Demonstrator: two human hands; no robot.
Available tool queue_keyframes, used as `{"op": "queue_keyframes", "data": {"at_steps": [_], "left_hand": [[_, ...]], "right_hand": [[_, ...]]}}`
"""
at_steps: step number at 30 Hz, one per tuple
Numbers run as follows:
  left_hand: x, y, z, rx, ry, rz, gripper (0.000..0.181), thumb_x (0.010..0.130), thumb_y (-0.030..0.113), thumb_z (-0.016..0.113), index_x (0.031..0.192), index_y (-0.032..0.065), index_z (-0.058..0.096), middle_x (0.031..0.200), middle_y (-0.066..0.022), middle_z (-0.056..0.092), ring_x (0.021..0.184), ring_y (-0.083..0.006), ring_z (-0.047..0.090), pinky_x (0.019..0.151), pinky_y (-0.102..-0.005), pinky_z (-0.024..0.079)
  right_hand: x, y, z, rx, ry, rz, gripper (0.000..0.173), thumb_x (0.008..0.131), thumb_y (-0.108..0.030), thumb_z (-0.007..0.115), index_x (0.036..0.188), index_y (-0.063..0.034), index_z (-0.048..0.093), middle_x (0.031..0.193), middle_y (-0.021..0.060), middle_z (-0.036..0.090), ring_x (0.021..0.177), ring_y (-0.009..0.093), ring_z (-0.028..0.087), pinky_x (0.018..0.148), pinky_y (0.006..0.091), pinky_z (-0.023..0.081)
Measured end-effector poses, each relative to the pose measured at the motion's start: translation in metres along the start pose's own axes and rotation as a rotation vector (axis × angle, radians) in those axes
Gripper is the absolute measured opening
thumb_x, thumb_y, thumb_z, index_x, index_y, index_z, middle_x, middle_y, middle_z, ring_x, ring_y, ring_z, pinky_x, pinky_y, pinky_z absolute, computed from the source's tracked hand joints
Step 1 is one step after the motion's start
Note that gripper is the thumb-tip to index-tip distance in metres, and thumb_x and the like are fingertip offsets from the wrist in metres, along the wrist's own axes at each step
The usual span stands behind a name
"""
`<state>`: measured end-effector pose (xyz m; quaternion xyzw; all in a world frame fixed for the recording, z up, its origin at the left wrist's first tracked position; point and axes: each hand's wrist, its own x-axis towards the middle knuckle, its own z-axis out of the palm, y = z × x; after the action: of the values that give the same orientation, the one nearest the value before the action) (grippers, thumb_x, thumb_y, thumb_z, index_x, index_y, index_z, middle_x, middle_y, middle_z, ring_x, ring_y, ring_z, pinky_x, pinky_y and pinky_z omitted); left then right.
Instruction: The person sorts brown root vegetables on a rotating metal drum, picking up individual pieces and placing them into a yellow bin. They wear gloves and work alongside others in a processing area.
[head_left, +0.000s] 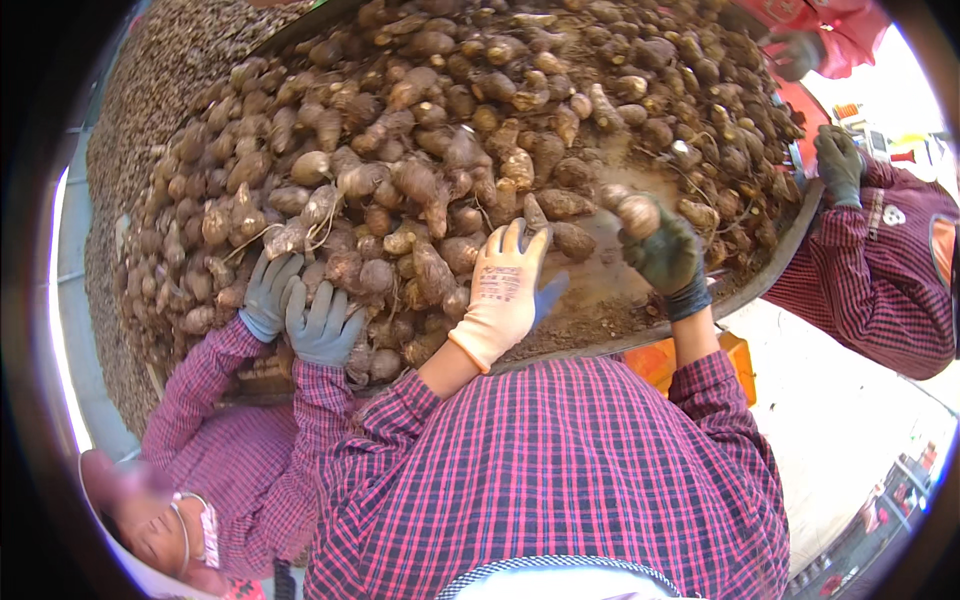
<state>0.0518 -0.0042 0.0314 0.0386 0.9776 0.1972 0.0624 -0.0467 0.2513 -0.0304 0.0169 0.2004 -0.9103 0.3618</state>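
Observation:
A big heap of brown, hairy taro corms (435, 187) covers a wide table with a raised rim. My left hand (504, 292), in a pale peach glove with blue on the palm side, rests at the near edge of the heap, its fingertips at a pointed corm (534, 212). To its right, over a bare soil-covered patch of the table (592, 300), my right hand (664, 251) wears a dark green glove and holds a round corm (639, 216). Another small corm (615, 196) shows just beside that one; whether it is held too is unclear.
At left a co-worker's two gloved hands (324, 322) touch the heap. A co-worker in a checked smock (885, 262) stands at right, and another gloved hand (795, 54) reaches in at upper right. An orange crate (739, 360) sits below the table rim (780, 270).

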Motion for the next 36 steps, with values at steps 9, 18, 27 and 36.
{"op": "queue_keyframes", "data": {"at_steps": [9, 18, 27, 36], "left_hand": [[0.024, 0.035, -0.036, -1.26, -0.011, -0.337, 0.044, 0.095, 0.018, 0.073, 0.129, -0.0014, 0.054, 0.116, -0.0103, 0.063, 0.103, -0.0143, 0.063, 0.088, -0.0292, 0.054], [-0.007, 0.041, 0.0, -1.099, 0.042, -0.148, 0.032, 0.103, 0.014, 0.06, 0.129, -0.0023, 0.052, 0.111, -0.0098, 0.064, 0.098, -0.0192, 0.063, 0.081, -0.0322, 0.053], [-0.016, 0.015, 0.017, -1.264, -0.138, -0.204, 0.032, 0.112, 0.03, 0.044, 0.108, 0.0045, 0.062, 0.098, -0.0026, 0.065, 0.09, -0.0105, 0.06, 0.08, -0.0272, 0.051], [0.021, 0.049, 0.009, -0.802, -0.375, -0.011, 0.032, 0.102, 0.014, 0.059, 0.13, -0.0019, 0.062, 0.122, -0.013, 0.065, 0.115, -0.023, 0.061, 0.101, -0.0352, 0.049]], "right_hand": [[-0.017, 0.041, 0.088, -0.971, 0.234, -0.321, 0.045, 0.093, -0.026, 0.079, 0.122, -0.0064, 0.051, 0.122, 0.006, 0.054, 0.102, 0.012, 0.059, 0.091, 0.0294, 0.053], [-0.018, 0.074, 0.116, -1.491, 0.433, -0.55, 0.024, 0.098, -0.027, 0.071, 0.102, -0.0053, 0.061, 0.08, 0.0088, 0.064, 0.07, 0.02, 0.069, 0.062, 0.0329, 0.054], [-0.071, 0.051, 0.059, -0.737, 0.262, -0.037, 0.034, 0.097, -0.025, 0.069, 0.12, -0.0026, 0.057, 0.091, 0.0035, 0.063, 0.075, 0.013, 0.063, 0.068, 0.0275, 0.054], [-0.146, 0.063, 0.037, -1.374, 0.571, -0.401, 0.073, 0.088, -0.03, 0.078, 0.152, -0.0162, 0.047, 0.138, 0.0212, 0.06, 0.125, 0.039, 0.061, 0.105, 0.0454, 0.05]]}}
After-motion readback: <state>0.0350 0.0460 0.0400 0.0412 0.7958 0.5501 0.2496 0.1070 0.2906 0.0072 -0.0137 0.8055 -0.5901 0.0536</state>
